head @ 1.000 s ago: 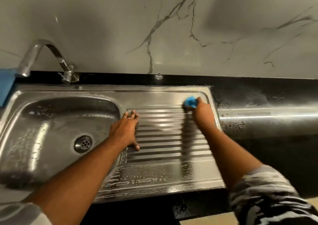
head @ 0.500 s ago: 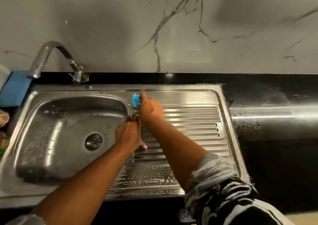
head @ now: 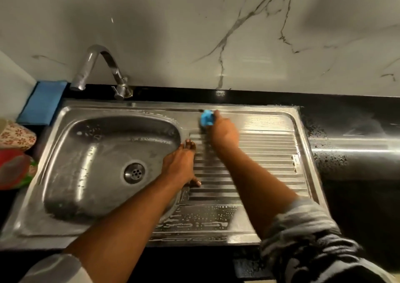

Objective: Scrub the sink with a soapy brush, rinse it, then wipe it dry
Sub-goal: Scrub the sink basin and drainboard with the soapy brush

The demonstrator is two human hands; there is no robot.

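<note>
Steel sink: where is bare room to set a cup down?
Free: the right half of the ribbed steel drainboard, between the right forearm and the black counter; the basin round the drain. Crowded: the middle, where the left hand rests and the right hand grips the blue brush.

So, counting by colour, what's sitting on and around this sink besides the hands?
Blue: 2, the brush and the folded cloth.
Steel: 2, the sink and the tap.
Red: 1, the red item at the left edge.
Floral: 1, the floral item above it.
Total: 6.
</note>
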